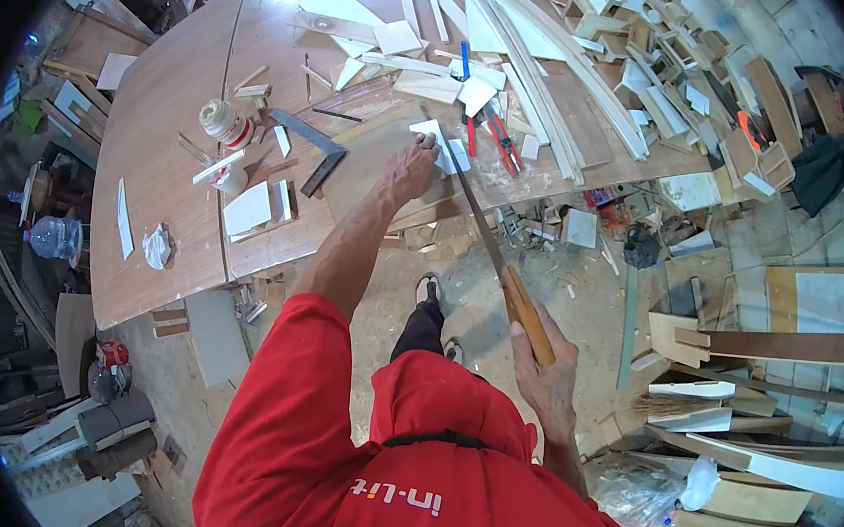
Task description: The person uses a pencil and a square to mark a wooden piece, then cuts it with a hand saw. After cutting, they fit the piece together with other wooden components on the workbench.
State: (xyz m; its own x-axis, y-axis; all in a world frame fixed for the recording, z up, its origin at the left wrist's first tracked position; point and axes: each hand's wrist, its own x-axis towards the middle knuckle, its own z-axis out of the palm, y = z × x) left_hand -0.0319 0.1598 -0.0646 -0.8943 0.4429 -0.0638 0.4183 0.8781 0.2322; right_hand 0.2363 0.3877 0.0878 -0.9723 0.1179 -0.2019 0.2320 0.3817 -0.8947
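My right hand [547, 367] is closed round the wooden handle [528, 318] of a handsaw. Its long narrow blade [481, 224] slants up and left to the table edge, lying against a small white piece of board [449, 153]. My left hand [410, 169] grips that piece at the table's edge, just left of the blade, with bent fingers; the thumb is partly hidden. Just beyond, red-handled pliers [503, 142] and a blue pen-like tool [466, 62] lie among offcuts. A metal try square [320, 144] rests left of my left hand.
The brown wooden table [165, 101] carries a glue-stained jar [224, 122], a crumpled white wad [156, 246] and long white strips [538, 83]. Stacked wooden parts [649, 73] stand at the right. Offcuts litter the floor below, and a green strip [628, 327] lies there.
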